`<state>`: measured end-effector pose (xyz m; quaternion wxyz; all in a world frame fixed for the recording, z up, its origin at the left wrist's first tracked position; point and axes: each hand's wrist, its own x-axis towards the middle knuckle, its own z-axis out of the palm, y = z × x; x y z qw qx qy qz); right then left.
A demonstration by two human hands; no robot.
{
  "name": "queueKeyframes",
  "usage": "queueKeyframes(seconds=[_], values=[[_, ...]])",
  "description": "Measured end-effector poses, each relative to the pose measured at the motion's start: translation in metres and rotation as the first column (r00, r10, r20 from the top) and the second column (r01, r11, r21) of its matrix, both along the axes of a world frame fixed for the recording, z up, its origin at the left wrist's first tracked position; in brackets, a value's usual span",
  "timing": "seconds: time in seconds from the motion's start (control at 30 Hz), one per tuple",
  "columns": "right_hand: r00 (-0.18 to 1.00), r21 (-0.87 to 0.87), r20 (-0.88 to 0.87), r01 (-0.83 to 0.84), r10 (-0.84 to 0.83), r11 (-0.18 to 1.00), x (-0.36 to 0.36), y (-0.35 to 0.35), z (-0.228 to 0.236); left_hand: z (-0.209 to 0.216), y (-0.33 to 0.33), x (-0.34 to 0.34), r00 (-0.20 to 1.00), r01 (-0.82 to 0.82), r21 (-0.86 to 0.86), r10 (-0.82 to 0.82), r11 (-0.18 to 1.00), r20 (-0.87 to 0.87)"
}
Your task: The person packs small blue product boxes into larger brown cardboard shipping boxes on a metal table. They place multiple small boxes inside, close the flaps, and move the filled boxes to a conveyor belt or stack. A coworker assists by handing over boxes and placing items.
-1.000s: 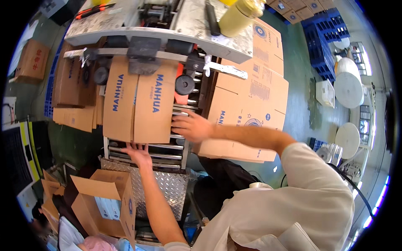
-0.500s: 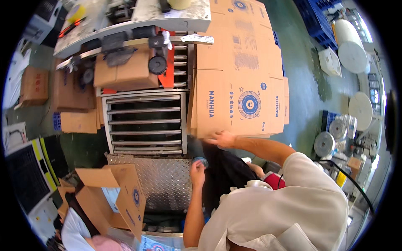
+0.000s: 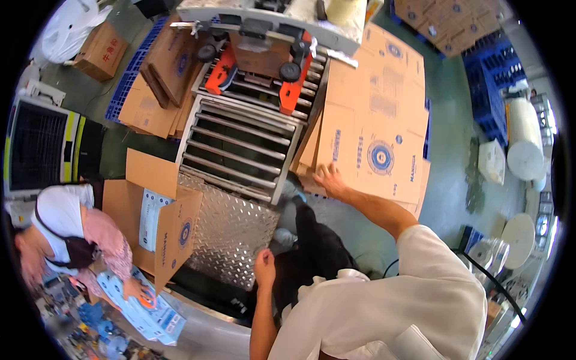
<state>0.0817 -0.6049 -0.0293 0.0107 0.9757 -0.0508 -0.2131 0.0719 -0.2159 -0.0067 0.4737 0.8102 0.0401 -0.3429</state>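
My right hand rests its spread fingers on the near left corner of a stack of flat cardboard cartons, which are brown with blue print. The stack's near left edge looks uneven, with several sheets sticking out. My left hand hangs low by my body, fingers curled, over the edge of a diamond-pattern metal plate. Nothing shows in it. Left of that plate stands an open carton with its flaps up and a light blue pack inside.
A roller conveyor leads under a taping machine with orange guides, where a closed carton sits. At lower left a co-worker's hand touches a light blue pack. More flat cartons lie beyond the conveyor's left side.
The view has turned. My right hand has come onto the stack's corner with fingers spread. The closed carton is farther inside the machine. More of the co-worker now shows, with a blue pack.
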Motion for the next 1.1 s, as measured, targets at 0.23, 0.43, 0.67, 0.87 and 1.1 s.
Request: queueKeyframes(seconds=[0.23,0.43,0.67,0.87,1.1], values=[[0.859,0.356,0.138,-0.507,0.493,0.785,-0.04,0.006,0.264,0.052,-0.011,0.009,0.947,0.096,-0.107,-0.058,0.99,0.318],[0.473,0.488,0.533,-0.849,0.701,0.202,0.041,0.105,0.521,0.171,-0.003,0.069,0.594,0.168,0.115,-0.194,0.979,0.781],[0.601,0.494,0.794,-0.724,0.09,0.481,0.121,0.116,0.518,0.281,0.124,-0.01,0.702,-0.051,0.288,-0.171,0.956,0.691],[0.826,0.968,-0.246,0.179,-0.508,-0.178,0.147,0.209,0.295,0.271,0.098,-0.079,0.805,-0.001,0.61,-0.361,0.792,0.47],[0.95,0.961,-0.183,0.118,-0.254,-0.25,0.151,0.23,0.179,0.219,0.103,-0.114,0.958,-0.182,0.227,0.121,0.957,0.259]])
